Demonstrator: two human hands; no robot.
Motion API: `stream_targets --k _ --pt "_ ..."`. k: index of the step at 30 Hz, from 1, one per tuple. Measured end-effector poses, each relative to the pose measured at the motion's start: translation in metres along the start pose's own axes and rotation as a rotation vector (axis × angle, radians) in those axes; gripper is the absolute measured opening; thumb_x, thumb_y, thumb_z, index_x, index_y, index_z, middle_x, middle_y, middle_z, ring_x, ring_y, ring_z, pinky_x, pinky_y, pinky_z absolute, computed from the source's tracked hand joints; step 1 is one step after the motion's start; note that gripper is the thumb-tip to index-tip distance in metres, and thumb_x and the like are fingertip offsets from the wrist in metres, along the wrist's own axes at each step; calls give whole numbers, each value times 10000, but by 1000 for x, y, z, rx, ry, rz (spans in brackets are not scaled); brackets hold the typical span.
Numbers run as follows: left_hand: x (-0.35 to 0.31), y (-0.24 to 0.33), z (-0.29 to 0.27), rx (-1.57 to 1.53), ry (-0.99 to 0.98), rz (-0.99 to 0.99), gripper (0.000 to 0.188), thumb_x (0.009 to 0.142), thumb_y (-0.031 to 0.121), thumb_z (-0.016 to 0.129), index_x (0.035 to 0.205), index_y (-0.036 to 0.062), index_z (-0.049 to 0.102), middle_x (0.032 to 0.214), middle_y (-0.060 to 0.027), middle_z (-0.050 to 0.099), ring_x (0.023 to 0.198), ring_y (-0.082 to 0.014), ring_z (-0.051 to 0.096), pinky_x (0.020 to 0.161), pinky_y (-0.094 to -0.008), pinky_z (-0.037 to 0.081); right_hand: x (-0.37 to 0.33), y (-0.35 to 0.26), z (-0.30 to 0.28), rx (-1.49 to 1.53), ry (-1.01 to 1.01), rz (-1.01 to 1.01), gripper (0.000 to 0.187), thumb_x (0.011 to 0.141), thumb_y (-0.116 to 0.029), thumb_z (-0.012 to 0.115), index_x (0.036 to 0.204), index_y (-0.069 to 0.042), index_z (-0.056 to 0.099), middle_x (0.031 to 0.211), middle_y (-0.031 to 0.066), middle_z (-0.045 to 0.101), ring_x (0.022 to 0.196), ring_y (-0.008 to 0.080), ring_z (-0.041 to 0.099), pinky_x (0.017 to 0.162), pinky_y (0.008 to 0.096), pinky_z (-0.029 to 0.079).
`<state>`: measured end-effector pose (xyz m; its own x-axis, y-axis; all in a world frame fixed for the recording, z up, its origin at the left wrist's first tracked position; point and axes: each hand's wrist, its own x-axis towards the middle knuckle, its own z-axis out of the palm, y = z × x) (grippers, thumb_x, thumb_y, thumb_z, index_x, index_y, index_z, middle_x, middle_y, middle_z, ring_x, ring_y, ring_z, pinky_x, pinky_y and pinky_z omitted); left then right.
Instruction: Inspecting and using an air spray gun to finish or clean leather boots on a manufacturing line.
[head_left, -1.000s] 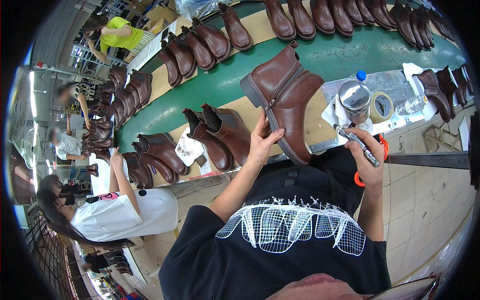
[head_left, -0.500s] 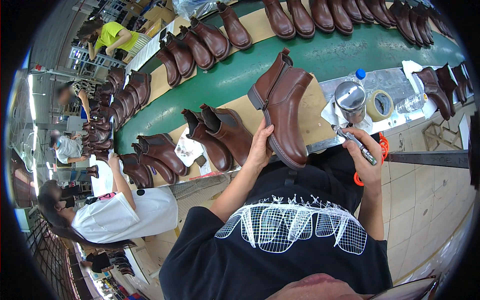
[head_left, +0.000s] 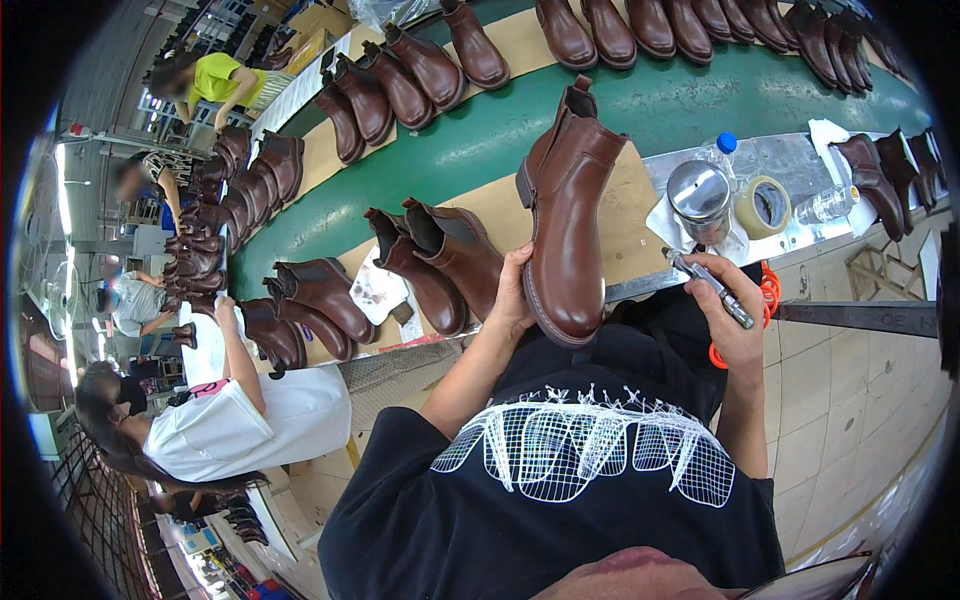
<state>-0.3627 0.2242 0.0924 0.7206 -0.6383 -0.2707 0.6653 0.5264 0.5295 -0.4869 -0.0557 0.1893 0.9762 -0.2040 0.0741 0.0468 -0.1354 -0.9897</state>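
Note:
My left hand (head_left: 510,297) grips a brown leather ankle boot (head_left: 570,220) by the side of its sole. The boot's toe points toward me, and its shaft with a pull tab rises away over the cardboard. In my right hand (head_left: 733,325) is a slim silver pen-shaped tool (head_left: 710,288), its tip pointing up and left, apart from the boot. Left of the held boot, a pair of brown ankle boots (head_left: 440,265) stands on the cardboard. A metal canister (head_left: 699,200) is beyond my right hand.
A tape roll (head_left: 762,207), a blue-capped bottle (head_left: 720,150) and a clear bottle (head_left: 826,205) stand or lie right of the canister. Rows of boots (head_left: 590,35) line the green bench (head_left: 440,165). An orange coiled hose (head_left: 768,290) hangs behind my right hand. A co-worker in white (head_left: 240,430) works at left.
My left hand has turned the boot, so its toe top and front now face me more and the side zip shows less. My right hand with the tool has hardly moved.

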Motion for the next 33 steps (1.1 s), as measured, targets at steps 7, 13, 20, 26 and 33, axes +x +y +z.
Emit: stream_targets --k 7,13,20,26,33 --pt "1 4 27 -189 -215 -72 675 947 449 374 1439 -12 368 1297 -278 560 1082 -418 643 933 -491 546 -1 1 3 8 -20 -8 236 950 -79 614 1160 24 647 968 33 675 851 68 608 777 204 469" --pt "0 3 30 -200 -195 -73 689 947 466 364 1441 -14 362 1298 -299 551 1086 -451 631 937 -511 540 -1 0 3 22 -13 -6 236 952 -69 609 1165 25 645 972 33 674 852 67 608 780 201 464" --pt "-2 -8 19 100 -11 95 671 933 327 548 1473 -14 344 1396 -185 518 1231 -300 566 1043 -412 468 -1 -22 1 2 2 -61 256 915 -88 655 1146 21 657 955 41 666 837 76 586 752 216 455" --pt "0 -1 23 532 143 448 937 781 -40 759 1544 -2 217 1435 -138 473 1303 -221 483 1020 -377 489 0 -56 -3 -67 59 -165 329 817 -154 751 1103 -3 688 984 87 699 826 147 634 774 261 473" --pt "-2 1 40 746 225 693 964 755 -67 796 1525 -29 218 1379 -182 498 1104 -205 603 853 -323 604 7 -71 9 -199 -2 -269 300 787 -189 766 1047 -49 711 937 75 726 821 172 666 783 285 413"
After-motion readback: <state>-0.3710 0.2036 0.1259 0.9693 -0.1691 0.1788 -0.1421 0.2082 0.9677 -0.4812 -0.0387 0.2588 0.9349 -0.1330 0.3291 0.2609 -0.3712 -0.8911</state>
